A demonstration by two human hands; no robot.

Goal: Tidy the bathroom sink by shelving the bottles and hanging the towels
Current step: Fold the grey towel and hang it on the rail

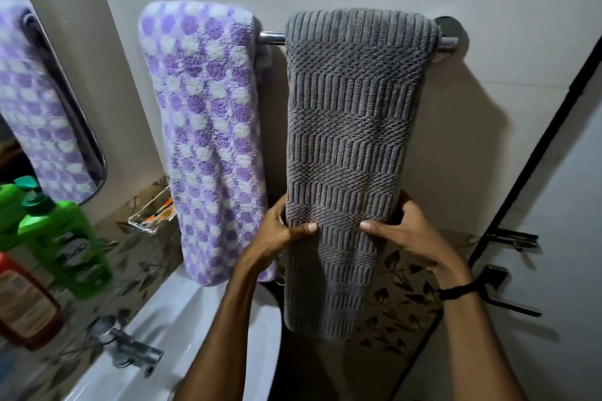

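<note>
A grey ribbed towel (348, 127) hangs folded over the chrome towel rail (272, 37) on the wall. My left hand (280, 234) grips its left edge low down, thumb on the front. My right hand (404, 231) grips the right edge at the same height, thumb also on the front. To the left on the same rail hangs a purple and white checked towel (208, 127). Two green bottles (65, 238) and a red bottle (26, 303) stand on a shelf at the left edge.
A white sink (182, 319) with a chrome tap (130, 348) lies below left. A mirror (42, 101) on the left wall reflects the purple towel. A small soap dish (151, 212) is fixed to the tiled wall. A door with a black latch (511, 239) stands at right.
</note>
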